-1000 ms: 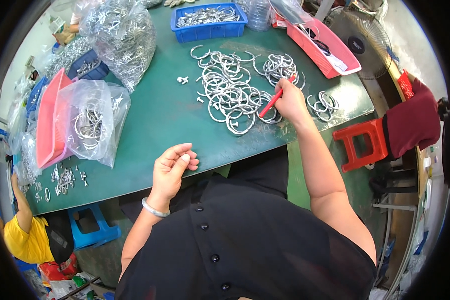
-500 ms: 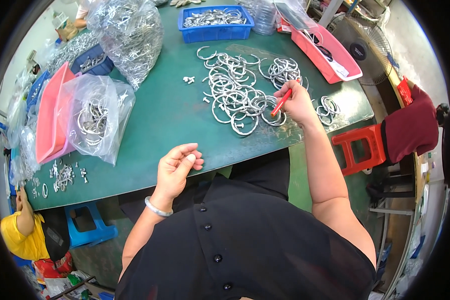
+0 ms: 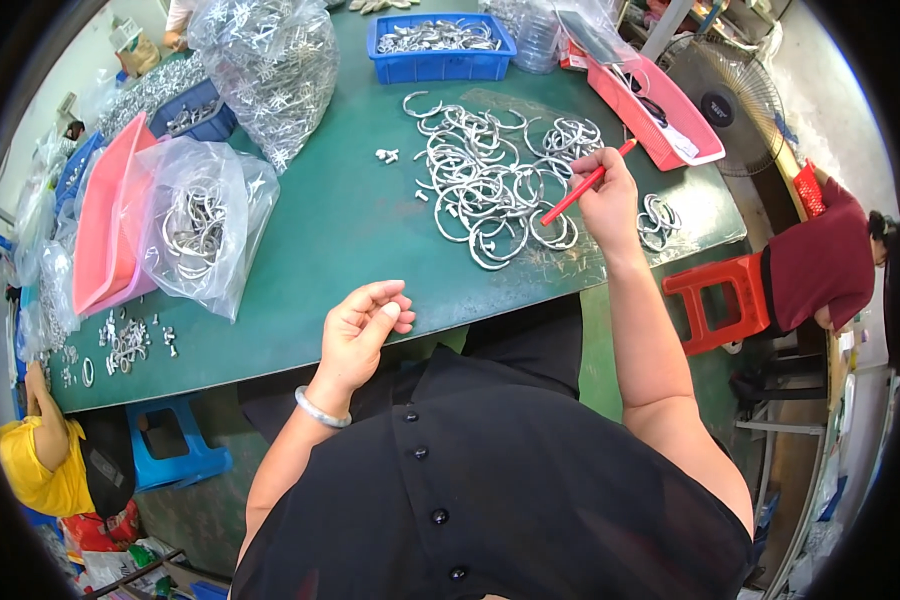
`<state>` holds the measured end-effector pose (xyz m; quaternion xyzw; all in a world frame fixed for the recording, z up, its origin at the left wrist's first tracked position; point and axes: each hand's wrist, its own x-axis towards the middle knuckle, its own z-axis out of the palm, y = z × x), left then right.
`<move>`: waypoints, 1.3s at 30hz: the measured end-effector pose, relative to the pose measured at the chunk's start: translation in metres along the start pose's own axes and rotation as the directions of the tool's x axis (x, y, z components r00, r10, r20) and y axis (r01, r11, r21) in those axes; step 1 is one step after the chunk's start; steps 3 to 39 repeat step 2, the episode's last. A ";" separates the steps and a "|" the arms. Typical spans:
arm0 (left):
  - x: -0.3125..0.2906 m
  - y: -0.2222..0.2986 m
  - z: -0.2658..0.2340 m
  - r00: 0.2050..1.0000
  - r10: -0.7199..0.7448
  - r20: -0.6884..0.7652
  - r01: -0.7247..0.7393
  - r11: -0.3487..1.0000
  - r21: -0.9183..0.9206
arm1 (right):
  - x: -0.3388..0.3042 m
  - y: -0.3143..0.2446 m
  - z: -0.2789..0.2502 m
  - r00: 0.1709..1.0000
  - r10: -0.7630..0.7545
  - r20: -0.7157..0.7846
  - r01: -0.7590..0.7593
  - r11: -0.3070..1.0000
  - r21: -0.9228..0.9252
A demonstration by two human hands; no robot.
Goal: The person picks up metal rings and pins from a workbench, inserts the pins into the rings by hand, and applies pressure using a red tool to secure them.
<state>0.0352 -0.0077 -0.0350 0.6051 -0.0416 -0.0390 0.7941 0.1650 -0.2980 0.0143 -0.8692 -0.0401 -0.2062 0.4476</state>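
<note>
A red pencil slants through the fingers of my right hand, which is closed around it above the right part of a pile of silvery metal rings. Many of these are open bangle-like hoops, loosely heaped on the green table. My left hand hovers at the table's near edge, fingers curled in and thumb pressed against them; whatever they hold, if anything, is hidden. Small metal pieces lie left of the pile. A smaller group of rings rests right of my right wrist.
Beyond the pile stand a blue tray of metal parts and a pink basket. To the left are a clear bag of rings, a pink tub and a large bag of parts. Other people sit at both sides.
My right hand has lifted slightly back from the pile, and the pencil has turned so its upper end points up to the right. My left hand keeps its curled pose.
</note>
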 end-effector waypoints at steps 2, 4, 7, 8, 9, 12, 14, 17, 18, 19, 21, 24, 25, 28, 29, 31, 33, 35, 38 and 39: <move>-0.001 0.000 0.000 1.000 0.003 0.000 -0.003 1.000 0.002 | -0.002 0.005 0.010 0.977 -0.103 -0.185 0.138 0.972 0.189; -0.001 0.000 0.000 1.000 0.003 0.000 -0.003 1.000 0.002 | -0.002 0.005 0.010 0.977 -0.103 -0.185 0.138 0.972 0.189; -0.001 0.000 0.000 1.000 0.003 0.000 -0.003 1.000 0.002 | -0.002 0.005 0.010 0.977 -0.103 -0.185 0.138 0.972 0.189; -0.001 0.000 0.000 1.000 0.003 0.000 -0.003 1.000 0.002 | -0.002 0.005 0.010 0.977 -0.103 -0.185 0.138 0.972 0.189; -0.001 0.000 0.000 1.000 0.003 0.000 -0.003 1.000 0.002 | -0.002 0.005 0.010 0.977 -0.103 -0.185 0.138 0.972 0.189; -0.001 0.000 0.000 1.000 0.003 0.000 -0.003 1.000 0.002 | -0.002 0.005 0.010 0.977 -0.103 -0.185 0.138 0.972 0.189; -0.001 0.000 0.000 1.000 0.003 0.000 -0.003 1.000 0.002 | -0.002 0.005 0.010 0.977 -0.103 -0.185 0.138 0.972 0.189; -0.001 0.000 0.000 1.000 0.003 0.000 -0.003 1.000 0.002 | -0.002 0.005 0.010 0.977 -0.103 -0.185 0.138 0.972 0.189; -0.001 0.000 0.000 1.000 0.003 0.000 -0.003 1.000 0.002 | -0.002 0.005 0.010 0.977 -0.103 -0.185 0.138 0.972 0.189; -0.001 0.000 0.000 1.000 0.003 0.000 -0.003 1.000 0.002 | -0.002 0.005 0.010 0.977 -0.103 -0.185 0.138 0.972 0.189; -0.001 0.000 0.000 1.000 0.003 0.000 -0.003 1.000 0.002 | -0.002 0.005 0.010 0.977 -0.103 -0.185 0.138 0.972 0.189; -0.001 0.000 0.000 1.000 0.003 0.000 -0.003 1.000 0.002 | -0.002 0.005 0.010 0.977 -0.103 -0.185 0.138 0.972 0.189; -0.001 0.000 0.000 1.000 0.003 0.000 -0.003 1.000 0.002 | -0.002 0.005 0.010 0.977 -0.103 -0.185 0.138 0.972 0.189; -0.001 0.000 0.000 1.000 0.003 0.000 -0.003 1.000 0.002 | -0.002 0.005 0.010 0.977 -0.103 -0.185 0.138 0.972 0.189; -0.001 0.000 0.000 1.000 0.003 0.000 -0.003 1.000 0.002 | -0.002 0.005 0.010 0.977 -0.103 -0.185 0.138 0.972 0.189; -0.001 0.000 0.000 1.000 0.003 0.000 -0.003 1.000 0.002 | -0.002 0.005 0.010 0.977 -0.103 -0.185 0.138 0.972 0.189; -0.001 0.000 0.000 1.000 0.003 0.000 -0.003 1.000 0.002 | -0.002 0.005 0.010 0.977 -0.103 -0.185 0.138 0.972 0.189; -0.001 0.000 0.000 1.000 0.003 0.000 -0.003 1.000 0.002 | -0.002 0.005 0.010 0.977 -0.103 -0.185 0.138 0.972 0.189; -0.001 0.000 0.000 1.000 0.003 0.000 -0.003 1.000 0.002 | -0.002 0.005 0.010 0.977 -0.103 -0.185 0.138 0.972 0.189; -0.001 0.000 0.000 1.000 0.003 0.000 -0.003 1.000 0.002 | -0.002 0.005 0.010 0.977 -0.103 -0.185 0.138 0.972 0.189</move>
